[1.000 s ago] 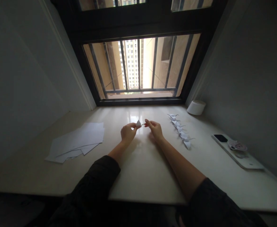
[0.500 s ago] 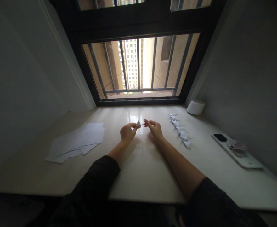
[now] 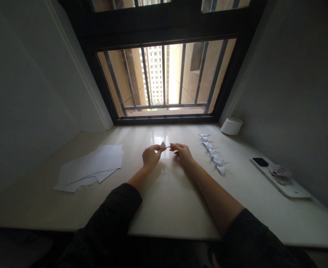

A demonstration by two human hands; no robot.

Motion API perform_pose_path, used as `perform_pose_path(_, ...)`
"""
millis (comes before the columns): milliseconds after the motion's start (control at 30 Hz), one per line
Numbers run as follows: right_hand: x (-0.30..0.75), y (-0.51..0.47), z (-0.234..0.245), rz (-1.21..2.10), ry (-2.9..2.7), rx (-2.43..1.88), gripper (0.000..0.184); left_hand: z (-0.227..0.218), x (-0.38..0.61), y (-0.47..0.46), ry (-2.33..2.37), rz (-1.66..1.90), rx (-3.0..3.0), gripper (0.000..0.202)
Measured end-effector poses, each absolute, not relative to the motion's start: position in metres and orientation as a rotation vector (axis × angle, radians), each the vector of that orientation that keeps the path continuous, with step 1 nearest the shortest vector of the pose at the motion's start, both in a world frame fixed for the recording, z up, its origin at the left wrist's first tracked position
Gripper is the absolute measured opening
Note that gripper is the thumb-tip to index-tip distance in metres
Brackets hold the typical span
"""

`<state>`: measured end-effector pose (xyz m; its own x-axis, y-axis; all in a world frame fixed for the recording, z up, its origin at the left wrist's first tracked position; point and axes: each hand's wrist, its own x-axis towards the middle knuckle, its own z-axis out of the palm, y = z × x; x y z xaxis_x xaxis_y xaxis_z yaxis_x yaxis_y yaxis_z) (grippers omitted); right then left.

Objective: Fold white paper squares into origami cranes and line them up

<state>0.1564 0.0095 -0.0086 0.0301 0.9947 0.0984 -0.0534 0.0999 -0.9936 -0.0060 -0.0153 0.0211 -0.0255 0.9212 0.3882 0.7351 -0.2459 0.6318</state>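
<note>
A small folded white paper piece point(image 3: 163, 144) sits pinched between both hands above the middle of the pale table point(image 3: 169, 197). My left hand point(image 3: 150, 156) has its fingers closed on the piece's left side. My right hand point(image 3: 183, 152) pinches a thin point of the same piece from the right. Both forearms rest low over the table, in dark sleeves pushed up.
A row of several folded paper cranes point(image 3: 213, 153) lies to the right of my hands. Loose white sheets point(image 3: 92, 166) lie at the left. A phone point(image 3: 280, 176) lies at the right edge, and a white round container point(image 3: 232, 126) stands by the barred window point(image 3: 164, 78).
</note>
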Motion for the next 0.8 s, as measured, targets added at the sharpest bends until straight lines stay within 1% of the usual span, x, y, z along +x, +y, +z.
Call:
perform_pose_path(333, 0.155, 0.007, -0.002, 1.299, -1.122, -1.065, 0.032, 0.013, -0.006, -0.009, 1.598, 1.218, 1.880, 0.026)
perform_pose_path(500, 0.155, 0.005, 0.001, 1.427, -1.093, -1.019, 0.029, 0.014, -0.007, -0.009, 1.585, 1.213, 1.818, 0.029)
perform_pose_path(800, 0.155, 0.003, 0.003, 1.515, -1.098, -1.013, 0.022, 0.021, -0.005, -0.013, 1.639, 1.192, 1.802, 0.024)
